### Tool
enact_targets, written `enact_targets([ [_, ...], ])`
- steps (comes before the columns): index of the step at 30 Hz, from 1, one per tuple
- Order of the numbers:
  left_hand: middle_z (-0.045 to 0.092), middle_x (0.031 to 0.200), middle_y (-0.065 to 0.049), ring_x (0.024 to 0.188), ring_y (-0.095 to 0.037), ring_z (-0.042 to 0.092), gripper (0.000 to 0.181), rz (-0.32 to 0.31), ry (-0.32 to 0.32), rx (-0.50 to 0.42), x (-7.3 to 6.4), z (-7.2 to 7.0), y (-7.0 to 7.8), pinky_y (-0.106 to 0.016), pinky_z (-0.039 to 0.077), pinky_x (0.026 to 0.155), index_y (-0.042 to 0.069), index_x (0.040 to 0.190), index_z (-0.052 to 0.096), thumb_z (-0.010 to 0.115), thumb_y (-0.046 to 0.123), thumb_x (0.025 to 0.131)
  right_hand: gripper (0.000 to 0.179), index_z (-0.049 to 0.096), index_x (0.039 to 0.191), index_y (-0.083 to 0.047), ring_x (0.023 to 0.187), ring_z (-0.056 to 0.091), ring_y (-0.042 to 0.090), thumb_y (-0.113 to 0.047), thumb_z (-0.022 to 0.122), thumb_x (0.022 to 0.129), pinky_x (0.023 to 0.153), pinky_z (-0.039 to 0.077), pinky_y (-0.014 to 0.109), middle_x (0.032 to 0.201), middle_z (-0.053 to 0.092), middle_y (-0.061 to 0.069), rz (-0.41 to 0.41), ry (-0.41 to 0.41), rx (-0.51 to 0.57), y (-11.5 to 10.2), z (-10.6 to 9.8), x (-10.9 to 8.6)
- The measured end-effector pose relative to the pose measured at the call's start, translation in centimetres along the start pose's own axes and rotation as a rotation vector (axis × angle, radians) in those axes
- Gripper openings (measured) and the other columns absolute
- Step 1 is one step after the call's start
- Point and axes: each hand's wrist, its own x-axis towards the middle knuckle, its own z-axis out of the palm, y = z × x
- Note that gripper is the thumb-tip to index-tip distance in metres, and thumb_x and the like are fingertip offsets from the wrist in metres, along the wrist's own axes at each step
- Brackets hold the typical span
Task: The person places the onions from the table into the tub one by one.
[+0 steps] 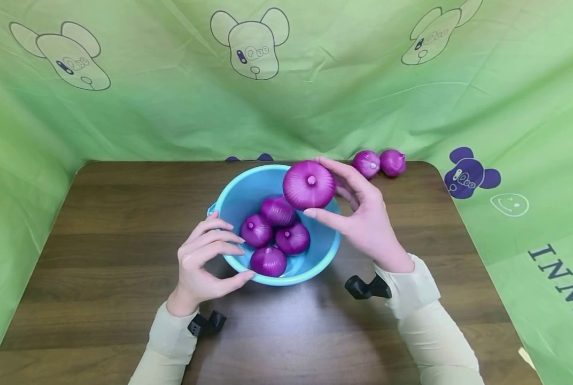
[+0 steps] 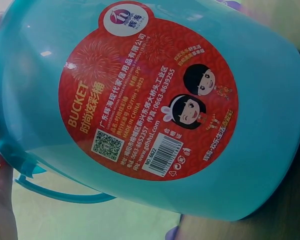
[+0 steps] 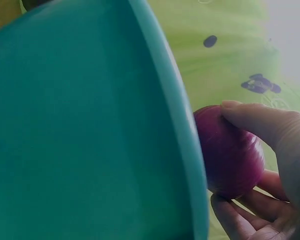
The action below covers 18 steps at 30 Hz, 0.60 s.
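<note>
A light blue plastic bucket (image 1: 322, 256) stands upright on the table, with several purple onions (image 1: 268, 261) inside. My left hand (image 1: 207, 262) holds the bucket's rim at the near left, its fingers reaching over the edge. In the left wrist view, the bucket's side carries a round red label (image 2: 145, 95), and parts of the hand show at the left border. Above the far right part of the opening, my right hand (image 1: 368, 224) grips another purple onion (image 1: 309, 185) between thumb and fingers. The right wrist view has this onion (image 3: 230, 155) just beyond the bucket's rim (image 3: 182, 120).
Two more purple onions, one (image 1: 366, 164) beside the other (image 1: 393, 162), lie at the table's back right edge. A brown wooden table (image 1: 113, 240) bears everything. Green printed cloth (image 1: 161, 117) hangs behind it and at both sides. The bucket's handle (image 2: 65, 195) hangs at its far side.
</note>
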Motion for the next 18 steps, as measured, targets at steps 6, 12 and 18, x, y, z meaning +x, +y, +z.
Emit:
enact_targets([
  [6,0.072,0.082,-0.010,0.090,-0.032,0.064,0.038,0.003,-0.003,-0.002,0.0,0.0,-0.1,-0.055,0.044,0.107,0.005,0.078,0.075,0.085,0.042,0.080,0.076,0.056,0.143,-0.002,0.127,0.055,0.028,0.015,0.083,0.074,0.107,0.045,0.040,0.141,0.058,0.011,0.011,-0.068,0.016,0.6,0.4,-0.2],
  [12,0.072,0.081,-0.010,0.089,-0.032,0.064,0.040,-0.006,-0.007,0.002,0.0,-0.1,0.0,-0.053,0.045,0.107,0.005,0.078,0.074,0.084,0.044,0.081,0.080,0.058,0.144,-0.014,0.126,0.057,0.025,0.007,0.089,0.073,0.104,0.049,0.039,0.140,0.059,0.002,0.005,-0.155,-0.010,2.3,0.6,-0.6],
  [18,0.072,0.081,-0.011,0.089,-0.032,0.064,0.040,-0.008,-0.007,0.002,0.1,-0.1,0.1,-0.053,0.044,0.107,0.005,0.078,0.074,0.084,0.044,0.081,0.079,0.058,0.144,-0.018,0.126,0.058,0.021,-0.006,0.092,0.075,0.103,0.049,0.036,0.140,0.059,-0.003,-0.013,-0.214,-0.077,3.0,0.8,-0.9],
])
